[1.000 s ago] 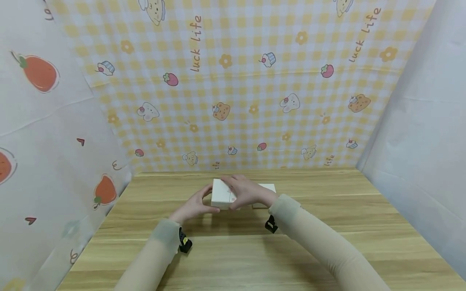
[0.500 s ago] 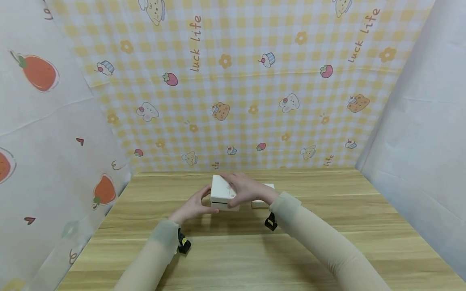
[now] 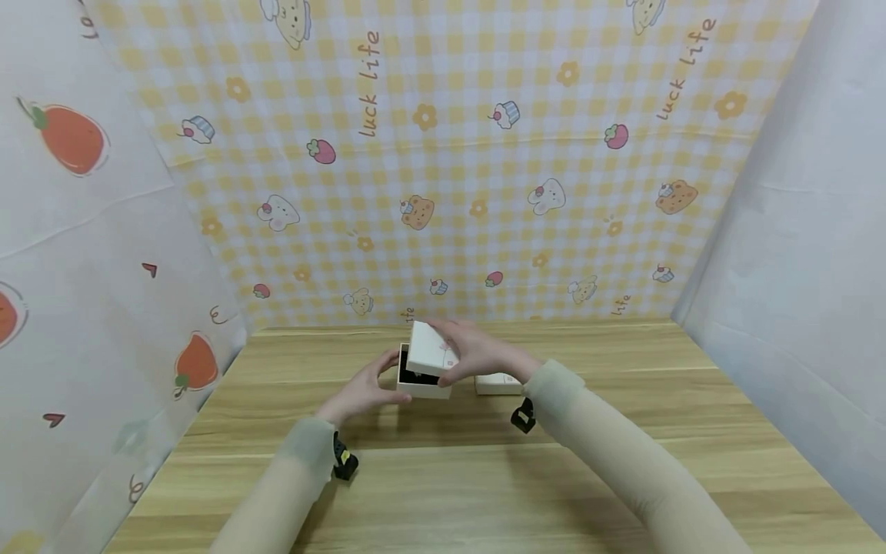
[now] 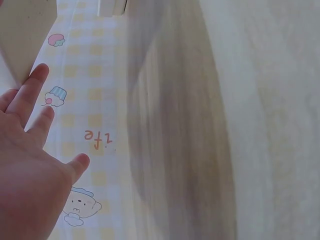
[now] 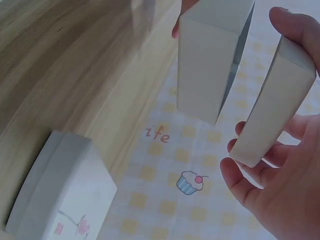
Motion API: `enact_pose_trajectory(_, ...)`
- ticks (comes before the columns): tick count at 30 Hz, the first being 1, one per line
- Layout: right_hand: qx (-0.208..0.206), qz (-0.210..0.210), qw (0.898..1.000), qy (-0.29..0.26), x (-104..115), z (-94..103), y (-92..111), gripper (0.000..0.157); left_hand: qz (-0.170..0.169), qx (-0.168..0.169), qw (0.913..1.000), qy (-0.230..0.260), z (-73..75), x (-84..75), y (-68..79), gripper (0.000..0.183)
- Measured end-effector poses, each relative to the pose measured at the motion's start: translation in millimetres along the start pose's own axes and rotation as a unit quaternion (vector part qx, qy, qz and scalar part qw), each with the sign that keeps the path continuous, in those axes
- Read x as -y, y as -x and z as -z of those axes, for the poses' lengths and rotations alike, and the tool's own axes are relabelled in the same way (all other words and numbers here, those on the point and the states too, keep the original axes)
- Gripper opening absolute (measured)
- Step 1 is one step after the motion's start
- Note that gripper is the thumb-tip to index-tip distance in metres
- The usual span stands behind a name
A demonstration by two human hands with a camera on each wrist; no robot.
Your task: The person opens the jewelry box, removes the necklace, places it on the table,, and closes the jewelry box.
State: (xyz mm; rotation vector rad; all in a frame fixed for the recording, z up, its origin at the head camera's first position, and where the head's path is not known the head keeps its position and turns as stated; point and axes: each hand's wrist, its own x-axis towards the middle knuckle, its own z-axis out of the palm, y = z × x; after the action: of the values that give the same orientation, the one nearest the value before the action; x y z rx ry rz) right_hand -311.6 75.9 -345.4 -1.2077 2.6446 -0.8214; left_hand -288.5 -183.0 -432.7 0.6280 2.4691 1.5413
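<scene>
- A person's right hand [image 3: 477, 354] holds a white, square, shallow lid, apparently of cardboard, with a pink printed motif [image 3: 425, 350], pinching it between the thumb and fingers at opposite edges.
- Below it is the matching white box base with a dark interior [image 3: 424, 391]; the lid hangs tilted over its mouth, and a gap between the two shows in the right wrist view.
- The left hand [image 3: 361, 394] grips the base at its left side, thumb at the front corner, fingers behind; in the left wrist view the visible fingers are spread.
- Whether the base touches the pale wood-grain tabletop [image 3: 443, 492] cannot be told.
- A second white box with a pink motif [image 3: 497, 387] sits just to the right, partly behind the right wrist.
- Good handling here would probably mean a steady base, a level lid, and light pressure to spare the thin walls.
</scene>
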Motion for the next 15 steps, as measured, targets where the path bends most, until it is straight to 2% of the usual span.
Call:
enact_pose_trajectory(5, 0.001, -0.004, 1.000, 0.004, -3.7, 1.6, 4.8, 0.106, 0.016, -0.009, 0.9998, 0.006, 1.8, 1.7, 1.9, 0.094)
enact_pose_trajectory(15, -0.010, -0.007, 1.000, 0.014, -14.3, 1.0, 14.2, 0.106, 0.032, -0.013, 0.9991, -0.025, 6.5, 3.8, 3.8, 0.102)
